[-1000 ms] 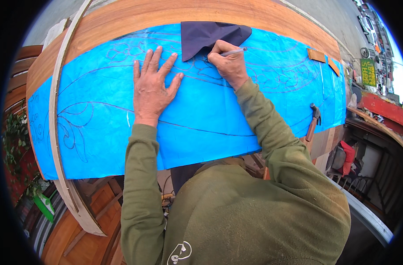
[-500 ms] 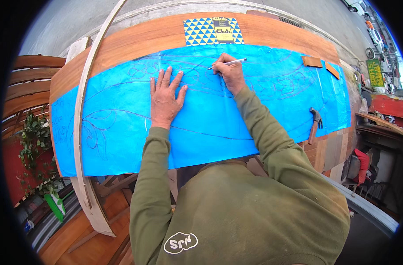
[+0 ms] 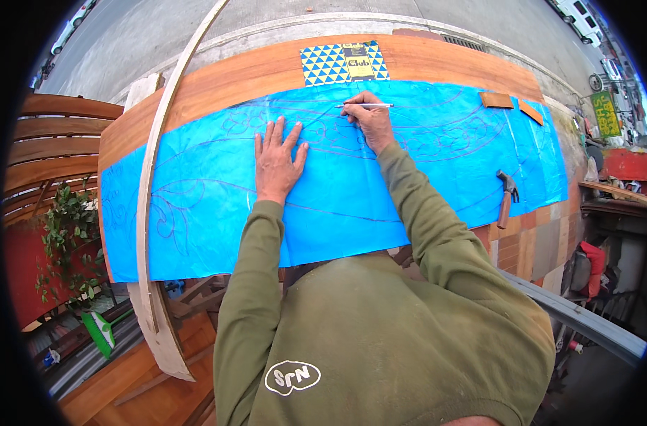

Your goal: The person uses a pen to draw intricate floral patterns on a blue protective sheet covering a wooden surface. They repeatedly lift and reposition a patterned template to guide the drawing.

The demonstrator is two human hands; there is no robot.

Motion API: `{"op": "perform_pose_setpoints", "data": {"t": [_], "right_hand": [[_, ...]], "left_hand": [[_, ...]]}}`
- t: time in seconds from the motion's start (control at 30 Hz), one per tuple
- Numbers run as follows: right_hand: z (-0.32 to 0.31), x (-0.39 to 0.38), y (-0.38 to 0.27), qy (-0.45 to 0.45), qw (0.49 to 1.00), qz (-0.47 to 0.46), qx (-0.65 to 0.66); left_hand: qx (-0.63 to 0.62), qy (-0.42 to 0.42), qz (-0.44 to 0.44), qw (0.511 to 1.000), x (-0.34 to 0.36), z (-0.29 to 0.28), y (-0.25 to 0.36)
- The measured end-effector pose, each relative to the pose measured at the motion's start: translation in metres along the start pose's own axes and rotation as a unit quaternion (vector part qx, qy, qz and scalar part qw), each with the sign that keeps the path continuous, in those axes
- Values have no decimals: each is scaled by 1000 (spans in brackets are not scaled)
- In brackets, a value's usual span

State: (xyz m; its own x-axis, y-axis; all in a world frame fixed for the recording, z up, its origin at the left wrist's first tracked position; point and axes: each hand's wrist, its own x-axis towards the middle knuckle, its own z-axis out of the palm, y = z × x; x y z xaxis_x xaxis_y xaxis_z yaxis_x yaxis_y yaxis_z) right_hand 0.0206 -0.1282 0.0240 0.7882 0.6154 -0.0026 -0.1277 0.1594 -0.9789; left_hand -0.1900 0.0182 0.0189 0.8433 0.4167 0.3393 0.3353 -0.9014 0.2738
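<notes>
A large blue sheet covers most of a wooden board, and dark curving lines of leaves and scrolls are drawn across it. Pinched in the fingers of my right hand is a pen, its tip pointing left at the upper middle of the sheet. To the left, my left hand lies flat on the sheet with fingers stretched out, holding nothing. Both of my forearms are in olive-green sleeves.
A long pale wood strip crosses the left side. A patterned blue-and-yellow card lies at the far edge. Rightward are small wood pieces and a hammer on the sheet. A slatted wooden bench and a green broom stand left.
The pen has tilted flatter in my right hand, with its tip slightly changed in place. My left hand stays flat on the sheet. The whole view has shifted a little.
</notes>
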Motion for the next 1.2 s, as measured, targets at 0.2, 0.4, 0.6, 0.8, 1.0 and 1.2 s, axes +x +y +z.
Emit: {"op": "perform_pose_setpoints", "data": {"t": [0.2, 0.4, 0.6, 0.8, 1.0, 1.2], "right_hand": [[15, 12, 0, -87, 989, -28, -120], [11, 23, 19, -98, 972, -72, -203], [18, 18, 14, -100, 964, -68, -235], [20, 14, 12, -105, 964, -80, -232], [18, 14, 12, -102, 961, -90, -240], [13, 16, 18, -119, 966, -83, -216]], "left_hand": [[-2, -4, -4, 1000, 1, -1, 1], [-3, -1, -3, 1000, 4, -1, 0], [-4, -4, -5, 1000, 2, -1, 1], [0, 1, -4, 1000, 2, 1, -2], [16, -20, -11, 1000, 2, -1, -1], [12, -19, -10, 1000, 2, -1, -1]]}}
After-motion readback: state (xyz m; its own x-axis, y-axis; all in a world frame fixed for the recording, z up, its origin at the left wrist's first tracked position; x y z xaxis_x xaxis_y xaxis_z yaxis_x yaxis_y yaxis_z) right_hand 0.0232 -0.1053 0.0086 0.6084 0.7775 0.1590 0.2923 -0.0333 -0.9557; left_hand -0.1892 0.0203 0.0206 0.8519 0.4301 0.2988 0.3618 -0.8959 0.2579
